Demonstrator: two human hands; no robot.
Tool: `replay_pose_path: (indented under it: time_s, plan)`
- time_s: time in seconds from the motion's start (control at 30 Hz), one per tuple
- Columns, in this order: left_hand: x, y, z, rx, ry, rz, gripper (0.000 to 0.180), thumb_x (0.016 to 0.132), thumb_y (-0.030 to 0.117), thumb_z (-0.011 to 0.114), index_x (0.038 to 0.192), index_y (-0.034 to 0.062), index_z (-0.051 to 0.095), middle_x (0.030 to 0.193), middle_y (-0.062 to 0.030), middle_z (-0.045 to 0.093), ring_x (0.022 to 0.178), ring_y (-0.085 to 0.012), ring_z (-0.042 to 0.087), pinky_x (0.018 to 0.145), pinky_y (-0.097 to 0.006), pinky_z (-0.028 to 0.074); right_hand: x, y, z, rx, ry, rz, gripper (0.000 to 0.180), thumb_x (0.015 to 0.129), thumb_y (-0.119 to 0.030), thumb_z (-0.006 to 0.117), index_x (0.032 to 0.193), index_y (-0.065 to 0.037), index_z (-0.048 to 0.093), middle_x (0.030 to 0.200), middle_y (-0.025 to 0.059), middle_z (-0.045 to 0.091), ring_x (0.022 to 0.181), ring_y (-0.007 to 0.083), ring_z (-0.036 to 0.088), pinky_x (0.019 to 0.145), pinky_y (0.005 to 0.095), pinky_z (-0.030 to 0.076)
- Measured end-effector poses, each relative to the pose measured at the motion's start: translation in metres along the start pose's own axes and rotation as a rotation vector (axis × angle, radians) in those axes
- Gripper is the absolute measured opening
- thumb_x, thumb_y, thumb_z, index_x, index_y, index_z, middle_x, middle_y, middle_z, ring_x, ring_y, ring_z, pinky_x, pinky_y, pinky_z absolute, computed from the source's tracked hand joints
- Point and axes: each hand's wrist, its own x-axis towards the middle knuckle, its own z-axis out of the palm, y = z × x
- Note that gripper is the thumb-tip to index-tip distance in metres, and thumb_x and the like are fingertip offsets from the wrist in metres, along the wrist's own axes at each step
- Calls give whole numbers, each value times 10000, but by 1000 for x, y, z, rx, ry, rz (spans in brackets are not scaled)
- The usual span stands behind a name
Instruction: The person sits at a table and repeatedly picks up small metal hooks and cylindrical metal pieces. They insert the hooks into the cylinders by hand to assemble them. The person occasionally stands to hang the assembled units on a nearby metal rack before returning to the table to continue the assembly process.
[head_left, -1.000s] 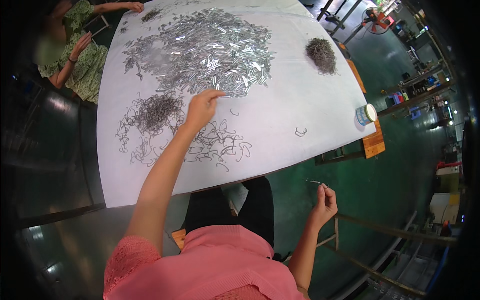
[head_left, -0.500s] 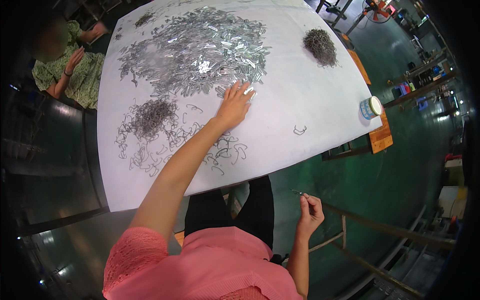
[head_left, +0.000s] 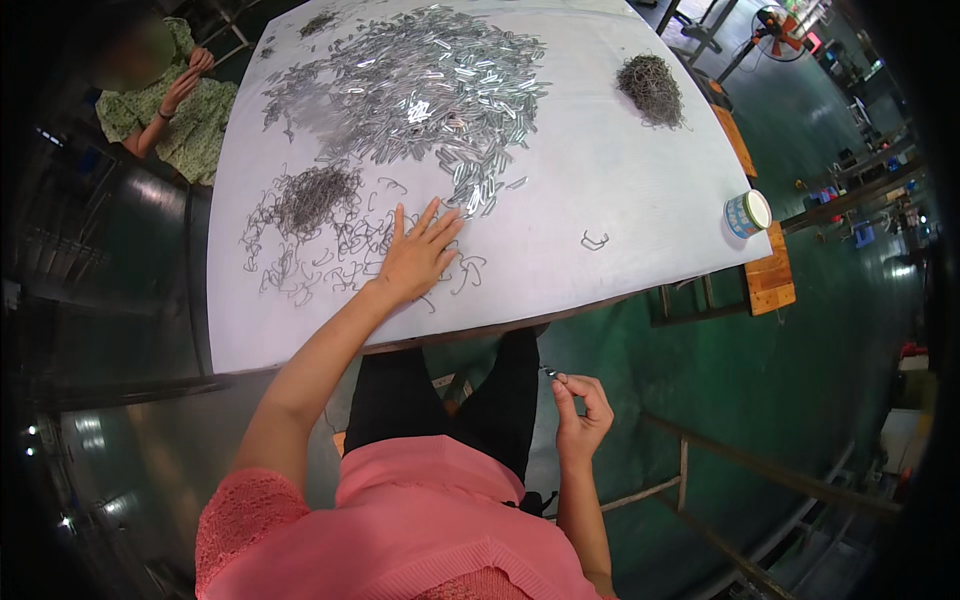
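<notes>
My left hand [head_left: 415,255] lies flat with fingers spread on the white table [head_left: 620,190], over scattered bent dark wire hooks [head_left: 330,262]. Just beyond its fingertips spreads a big heap of shiny metal clips [head_left: 420,90]. A tangled clump of dark wire hooks [head_left: 312,197] sits to the hand's left. My right hand [head_left: 580,415] is below the table edge, beside my knees, pinching a small metal piece [head_left: 549,372] between thumb and fingers. One lone wire hook [head_left: 595,240] lies to the right on the table.
A second dark wire heap [head_left: 652,88] sits at the far right of the table. A small round tin [head_left: 746,213] stands near the right corner. Another person in a green top [head_left: 170,105] sits at the far left. A wooden stool [head_left: 768,278] and green floor lie to the right.
My left hand drew back from the clip heap's edge and now rests flat on the loose wire hooks. My right hand moved in closer to my knees, still pinching the small piece.
</notes>
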Motion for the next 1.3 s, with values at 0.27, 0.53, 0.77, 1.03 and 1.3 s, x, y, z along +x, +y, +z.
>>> replay_pose_path:
  time_s: [0.27, 0.53, 0.77, 1.03, 1.3]
  plan:
    - [0, -2, 11, 17, 56, -177, 460, 976, 292, 407, 1388, 88, 407, 1465, -28, 362, 1413, -217, 201, 1079, -656, 19, 4, 2, -5, 64, -139, -64, 89, 757, 50, 708, 822, 15, 659, 818, 87, 653, 749, 152, 606, 707, 246, 470]
    - [-24, 2, -8, -33, 105, -261, 401, 972, 283, 429, 1327, 104, 474, 1398, -46, 445, 1375, -220, 295, 1069, -661, 85, -1, -2, -2, 49, -160, -48, 96, 744, 25, 727, 820, 10, 670, 808, 104, 672, 750, 203, 625, 699, 283, 482]
    - [-31, 24, 10, -111, 16, 156, 508, 962, 369, 421, 1435, 201, 342, 1502, -29, 298, 1422, -262, 172, 1091, -644, 51, -16, -11, 13, -20, -104, -80, 79, 759, 11, 722, 818, 9, 668, 811, 104, 673, 749, 202, 625, 703, 283, 483]
    - [-24, 6, 12, 1, -9, 255, 480, 984, 339, 348, 1446, 214, 317, 1499, 0, 314, 1406, -246, 225, 1110, -594, 108, -35, -11, 38, -10, -44, -36, 82, 770, 23, 710, 837, 6, 667, 821, 82, 650, 743, 142, 594, 699, 244, 462]
    - [-43, -59, 11, -92, 252, -18, 447, 918, 231, 518, 1351, 136, 464, 1399, -74, 439, 1372, -253, 294, 1115, -556, 160, -36, -16, 44, -29, -56, -42, 86, 762, 18, 721, 824, 2, 664, 825, 101, 672, 767, 195, 635, 713, 276, 491]
